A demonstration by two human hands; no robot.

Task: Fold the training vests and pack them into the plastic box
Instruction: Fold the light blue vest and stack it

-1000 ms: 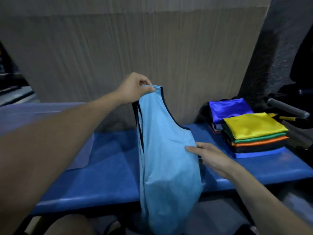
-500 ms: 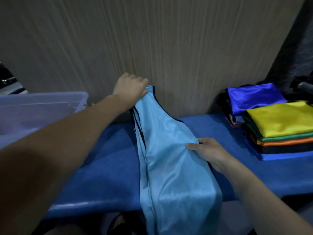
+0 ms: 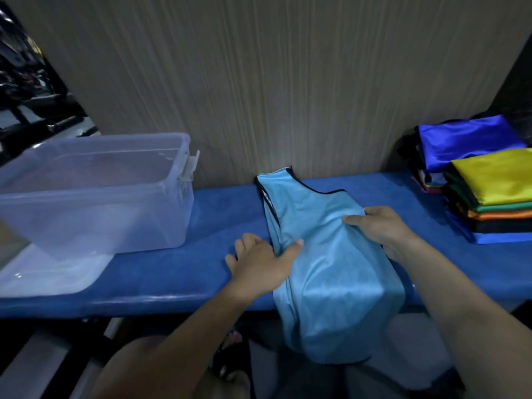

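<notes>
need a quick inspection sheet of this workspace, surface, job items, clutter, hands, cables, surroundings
surface: blue padded bench, set against a wood-grain wall panel.
job's things: light blue vest lies on the bench with its lower end hanging over the front edge; clear plastic box stands open at the left, and whether it holds anything cannot be told; stack of folded vests at the right, yellow on top.
clutter: nothing seen.
hands: left hand pinches the vest's left edge; right hand grips its right side.
cables: nothing seen.
surroundings: dark room at far left, details too blurred to tell.
</notes>
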